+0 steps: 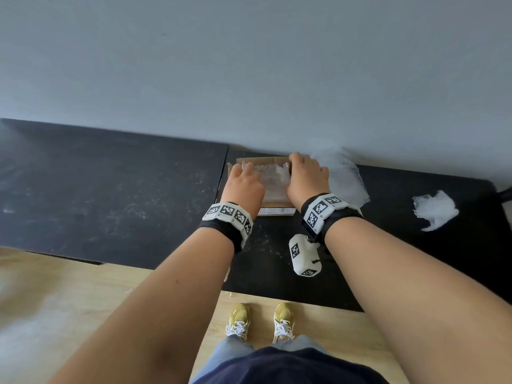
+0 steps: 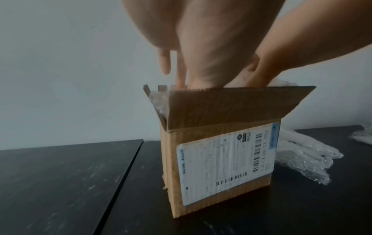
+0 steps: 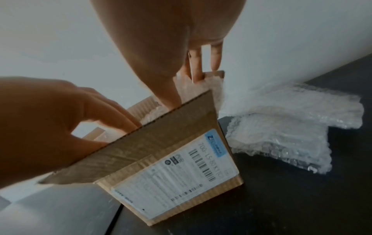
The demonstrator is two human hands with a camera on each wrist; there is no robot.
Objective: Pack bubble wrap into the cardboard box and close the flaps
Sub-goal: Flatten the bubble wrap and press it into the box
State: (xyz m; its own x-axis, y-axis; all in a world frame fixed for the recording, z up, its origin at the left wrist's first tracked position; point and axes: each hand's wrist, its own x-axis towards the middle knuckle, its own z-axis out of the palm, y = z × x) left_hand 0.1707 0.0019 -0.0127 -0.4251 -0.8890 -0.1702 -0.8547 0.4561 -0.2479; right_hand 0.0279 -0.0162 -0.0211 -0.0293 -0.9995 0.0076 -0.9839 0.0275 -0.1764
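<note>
Your left hand (image 1: 243, 187) and right hand (image 1: 306, 176) press straight fingers onto wrap (image 1: 273, 176) inside the box (image 2: 219, 159); more wrap (image 1: 346, 176) waits outside, flaps unclosed.

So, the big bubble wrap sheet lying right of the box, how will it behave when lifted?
The bubble wrap sheet probably goes floppy: it already lies in soft folds. It looks light for its bulk, being thin clear film. Its glossy surface may slip, so the hand would likely need to bunch it.
</note>
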